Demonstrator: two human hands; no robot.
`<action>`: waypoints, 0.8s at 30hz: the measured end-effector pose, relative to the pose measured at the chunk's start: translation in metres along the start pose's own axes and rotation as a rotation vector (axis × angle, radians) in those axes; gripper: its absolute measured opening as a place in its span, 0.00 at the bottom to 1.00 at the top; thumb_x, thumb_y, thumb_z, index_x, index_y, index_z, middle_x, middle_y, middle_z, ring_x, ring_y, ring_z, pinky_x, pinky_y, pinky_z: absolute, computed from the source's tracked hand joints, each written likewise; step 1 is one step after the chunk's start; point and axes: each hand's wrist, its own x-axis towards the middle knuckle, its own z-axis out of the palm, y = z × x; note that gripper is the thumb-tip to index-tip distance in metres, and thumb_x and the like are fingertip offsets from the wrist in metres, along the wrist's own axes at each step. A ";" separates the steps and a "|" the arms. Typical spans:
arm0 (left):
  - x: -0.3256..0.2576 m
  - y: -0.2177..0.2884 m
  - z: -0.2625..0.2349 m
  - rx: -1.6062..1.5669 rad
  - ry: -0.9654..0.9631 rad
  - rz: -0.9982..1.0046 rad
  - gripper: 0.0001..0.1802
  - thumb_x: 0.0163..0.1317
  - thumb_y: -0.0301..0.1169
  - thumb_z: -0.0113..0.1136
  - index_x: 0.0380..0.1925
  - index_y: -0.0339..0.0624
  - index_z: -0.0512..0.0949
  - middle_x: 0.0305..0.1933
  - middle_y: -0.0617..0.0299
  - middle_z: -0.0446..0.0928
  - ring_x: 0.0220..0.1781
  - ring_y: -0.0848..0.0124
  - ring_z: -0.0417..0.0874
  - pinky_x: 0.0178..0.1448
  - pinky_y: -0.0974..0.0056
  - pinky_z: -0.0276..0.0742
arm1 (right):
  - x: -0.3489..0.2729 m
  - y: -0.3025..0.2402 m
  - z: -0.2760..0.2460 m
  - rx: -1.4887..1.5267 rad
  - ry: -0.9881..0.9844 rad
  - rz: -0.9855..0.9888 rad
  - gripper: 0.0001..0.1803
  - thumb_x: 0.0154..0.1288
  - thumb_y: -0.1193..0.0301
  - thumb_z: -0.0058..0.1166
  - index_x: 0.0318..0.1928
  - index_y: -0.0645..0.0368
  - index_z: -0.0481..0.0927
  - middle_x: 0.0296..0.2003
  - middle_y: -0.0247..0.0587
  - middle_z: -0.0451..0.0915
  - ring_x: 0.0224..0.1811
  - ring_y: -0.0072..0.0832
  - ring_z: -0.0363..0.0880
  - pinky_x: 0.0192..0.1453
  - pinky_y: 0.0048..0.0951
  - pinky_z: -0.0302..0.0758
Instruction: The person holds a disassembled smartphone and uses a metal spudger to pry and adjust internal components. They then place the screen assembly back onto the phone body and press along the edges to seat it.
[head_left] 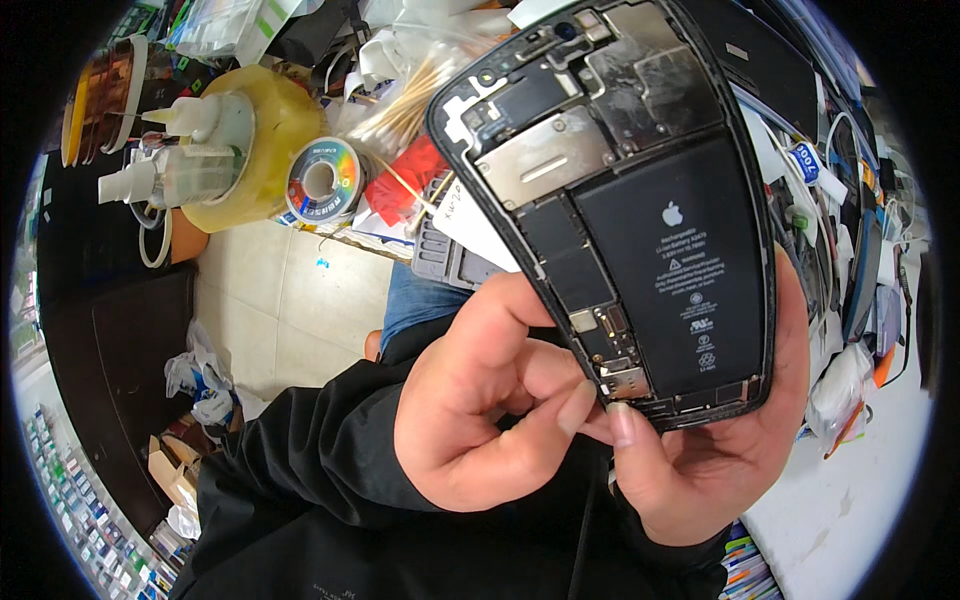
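An opened smartphone (690, 270), its screen off, is held up close, tilted, with its insides facing me. A large black battery (670, 290) fills its right side, and silver metal shields (545, 160) cover parts near the top. My left hand (490, 400) is closed at the lower left edge, its thumb tip by the bottom corner. My right hand (710, 470) wraps round the right edge from beneath, its thumb pressed on the bottom edge beside the left thumb. Fingers behind the phone are hidden.
Behind the phone, a cluttered bench holds a solder spool (325, 180), cotton swabs (410, 105), a yellow round container (285, 130) and dropper bottles (200, 175). Cables and tools crowd the right side, near a clear plastic bag (840, 395). Floor tiles (270, 300) show at left.
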 end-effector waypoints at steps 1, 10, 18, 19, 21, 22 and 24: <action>-0.001 0.000 -0.001 0.007 -0.010 0.001 0.29 0.71 0.10 0.35 0.71 0.31 0.49 0.66 0.39 0.75 0.69 0.55 0.80 0.70 0.56 0.78 | -0.002 -0.001 0.001 -0.028 0.005 0.001 0.57 0.51 0.87 0.60 0.79 0.75 0.43 0.65 0.59 0.74 0.60 0.36 0.83 0.62 0.33 0.81; -0.006 -0.007 -0.004 -0.061 -0.021 0.084 0.29 0.71 0.10 0.35 0.72 0.30 0.50 0.65 0.40 0.76 0.69 0.58 0.79 0.70 0.58 0.78 | -0.005 -0.009 0.004 -0.133 -0.015 -0.043 0.57 0.49 0.85 0.64 0.79 0.75 0.47 0.65 0.60 0.75 0.61 0.38 0.82 0.63 0.35 0.81; -0.007 -0.006 -0.003 -0.212 0.042 -0.042 0.32 0.70 0.09 0.38 0.73 0.30 0.49 0.63 0.43 0.79 0.64 0.61 0.84 0.69 0.60 0.78 | -0.009 -0.002 0.003 -0.019 0.017 -0.026 0.55 0.49 0.87 0.61 0.79 0.74 0.49 0.66 0.60 0.74 0.64 0.38 0.81 0.65 0.34 0.81; -0.007 -0.006 -0.002 -0.194 0.041 -0.050 0.32 0.70 0.08 0.38 0.73 0.30 0.49 0.63 0.43 0.79 0.64 0.62 0.84 0.69 0.61 0.78 | -0.008 -0.003 0.004 -0.007 0.017 -0.016 0.55 0.49 0.88 0.61 0.79 0.74 0.49 0.66 0.60 0.74 0.64 0.37 0.81 0.65 0.34 0.81; -0.008 -0.006 -0.002 -0.172 0.042 -0.050 0.33 0.69 0.08 0.38 0.73 0.31 0.49 0.63 0.44 0.79 0.64 0.62 0.83 0.69 0.62 0.78 | -0.002 -0.001 0.006 0.001 0.016 -0.012 0.55 0.49 0.88 0.60 0.79 0.74 0.50 0.66 0.59 0.74 0.64 0.37 0.81 0.64 0.34 0.81; -0.008 -0.007 -0.001 -0.168 0.044 -0.041 0.33 0.68 0.08 0.38 0.73 0.31 0.49 0.63 0.44 0.79 0.65 0.63 0.83 0.68 0.62 0.78 | 0.002 -0.001 0.007 -0.002 0.014 -0.020 0.55 0.49 0.88 0.60 0.79 0.74 0.49 0.67 0.59 0.74 0.64 0.37 0.81 0.64 0.34 0.81; -0.007 -0.007 -0.002 -0.136 0.022 -0.018 0.34 0.68 0.07 0.38 0.73 0.31 0.49 0.64 0.44 0.79 0.65 0.63 0.82 0.67 0.63 0.77 | 0.011 0.003 0.008 0.045 -0.046 -0.154 0.55 0.49 0.88 0.60 0.79 0.74 0.49 0.67 0.59 0.74 0.63 0.38 0.81 0.64 0.35 0.81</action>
